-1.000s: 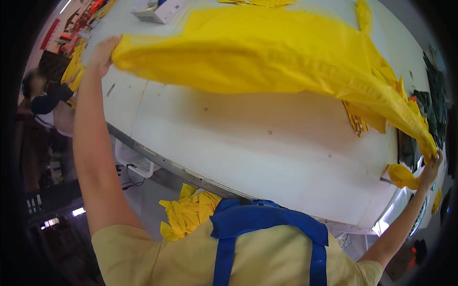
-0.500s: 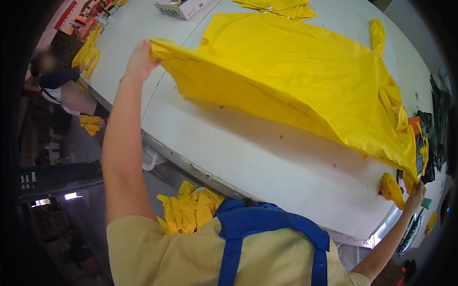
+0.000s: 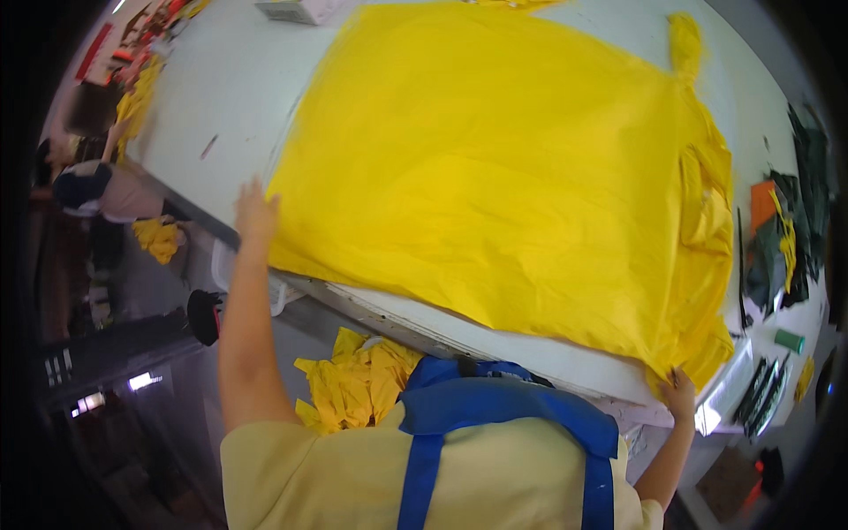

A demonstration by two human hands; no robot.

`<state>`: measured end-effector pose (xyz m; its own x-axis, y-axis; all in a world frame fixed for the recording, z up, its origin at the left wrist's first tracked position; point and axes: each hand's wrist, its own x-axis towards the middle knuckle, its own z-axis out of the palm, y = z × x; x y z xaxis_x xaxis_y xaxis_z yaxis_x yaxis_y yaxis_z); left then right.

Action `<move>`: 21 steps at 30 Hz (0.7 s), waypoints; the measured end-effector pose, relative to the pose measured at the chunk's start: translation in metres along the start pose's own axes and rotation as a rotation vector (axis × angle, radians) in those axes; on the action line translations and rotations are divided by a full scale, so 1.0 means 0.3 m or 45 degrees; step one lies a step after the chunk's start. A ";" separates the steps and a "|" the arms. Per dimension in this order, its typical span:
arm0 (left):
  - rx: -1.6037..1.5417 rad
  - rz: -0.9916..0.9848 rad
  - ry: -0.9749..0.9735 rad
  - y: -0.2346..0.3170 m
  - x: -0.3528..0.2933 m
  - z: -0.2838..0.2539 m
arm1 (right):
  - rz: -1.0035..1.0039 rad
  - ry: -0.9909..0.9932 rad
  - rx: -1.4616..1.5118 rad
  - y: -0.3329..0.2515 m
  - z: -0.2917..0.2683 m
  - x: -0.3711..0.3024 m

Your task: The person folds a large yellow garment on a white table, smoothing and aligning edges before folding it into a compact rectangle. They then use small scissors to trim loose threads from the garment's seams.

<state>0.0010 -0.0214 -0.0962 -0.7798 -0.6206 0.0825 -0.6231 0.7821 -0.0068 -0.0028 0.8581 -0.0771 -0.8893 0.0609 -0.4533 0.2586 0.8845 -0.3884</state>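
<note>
A large yellow raincoat (image 3: pixel 495 185) lies spread over the white table, its near edge close to the table's front. One sleeve (image 3: pixel 685 49) sticks out at the far right, and the cloth bunches into folds along the right side. At the coat's left edge, my left hand (image 3: pixel 256 215) has its fingers stretched out, slightly blurred, beside the cloth. My right hand (image 3: pixel 677 393) pinches the near right corner of the coat by the table's front edge.
A crumpled yellow cloth pile (image 3: pixel 358 380) sits below the table's front edge. A white box (image 3: pixel 305 9) stands at the far left. On the right are dark garments (image 3: pixel 773 265), an orange piece (image 3: pixel 761 203) and a green roll (image 3: pixel 789 341). Another person (image 3: pixel 106 187) works at the left.
The coat's lifted near edge has come down and toward me, now flat on the table. My left hand moved nearer and released the cloth; my right hand moved left and nearer, still holding its corner.
</note>
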 end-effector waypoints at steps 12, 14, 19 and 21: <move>0.063 0.243 -0.691 0.357 -0.156 0.250 | -0.278 0.839 -0.246 -0.274 -0.139 0.286; 0.050 0.197 -0.770 0.356 -0.103 0.275 | -0.435 0.847 -0.062 -0.447 -0.099 0.438; -0.129 0.010 -0.704 0.387 -0.132 0.350 | -0.364 0.295 -0.992 -0.682 -0.121 0.755; -0.136 -0.022 -0.689 0.411 -0.135 0.323 | -0.418 0.219 -1.034 -0.585 -0.152 0.851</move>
<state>-0.0502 0.0948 -0.1969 -0.7066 -0.5520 -0.4427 -0.6486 0.7554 0.0933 -0.2925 0.7396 -0.0881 -0.9327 -0.2422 -0.2671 -0.3080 0.9205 0.2406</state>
